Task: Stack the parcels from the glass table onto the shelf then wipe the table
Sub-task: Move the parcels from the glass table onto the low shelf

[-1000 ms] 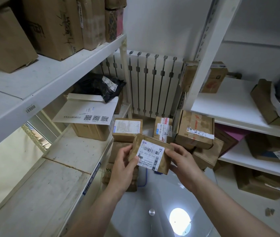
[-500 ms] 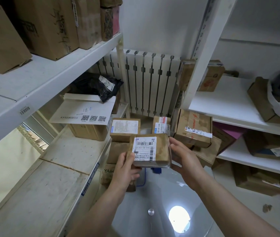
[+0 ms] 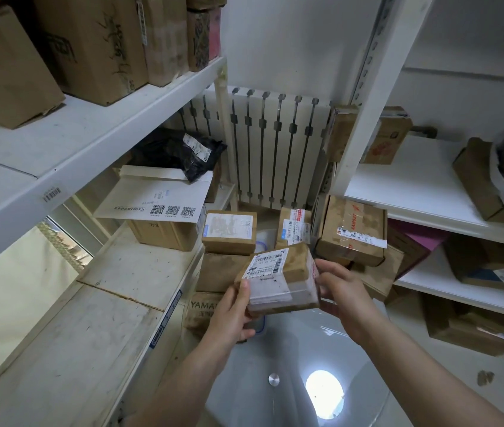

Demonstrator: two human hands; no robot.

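"What is the person doing at this moment?"

"The person is holding one small brown parcel (image 3: 278, 280) in the air, above the far part of the glass table (image 3: 275, 352). The left hand (image 3: 232, 312) is gripping its near left corner, with the thumb lying on the white label and the fingers curled underneath. The right hand (image 3: 340, 291) is holding the right end, with the fingers bent around it."

"So it is not lying on the shelf?"

"No, it is touching neither the table nor the lower left shelf (image 3: 115, 291), which is just beside it. I am guessing it is going there, near the white envelope (image 3: 155, 200)."

"How much work is remaining?"

"Quite much, I am thinking. A stack of brown parcels (image 3: 229, 232) is standing just behind the held one. A taped box (image 3: 352, 231) is lying to the right on other boxes, and a small labelled parcel (image 3: 295, 229) is standing between them. Whether all of them are resting on the glass, I cannot tell. No cloth is showing, so I am judging the wiping as not yet begun."
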